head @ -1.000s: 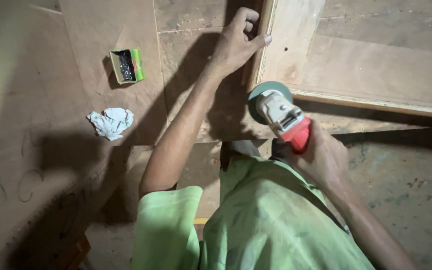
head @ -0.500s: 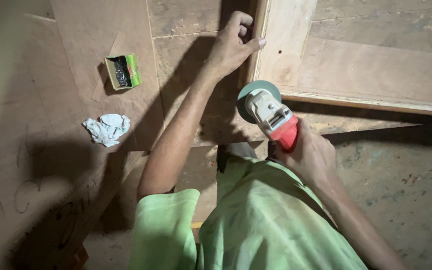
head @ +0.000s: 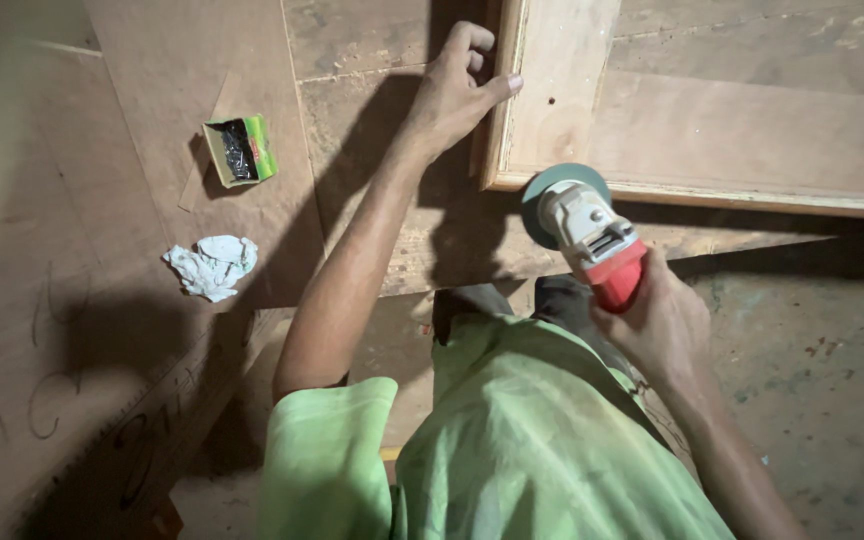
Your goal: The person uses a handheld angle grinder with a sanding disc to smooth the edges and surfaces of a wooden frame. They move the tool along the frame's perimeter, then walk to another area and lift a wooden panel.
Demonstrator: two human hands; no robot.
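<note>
Right hand [head: 657,320] grip closed around angle grinder [head: 587,235]; left hand [head: 457,85] grip clasping wooden frame [head: 552,100] edge.

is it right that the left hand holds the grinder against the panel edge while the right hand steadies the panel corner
Not quite: the hands are swapped. In the head view the right hand holds the grinder against the panel edge, while the left hand steadies the panel corner.

Left arm stretched forward, left hand [head: 452,85] pressed down with fingers curled, right hand [head: 657,320] apparently clenched
</note>
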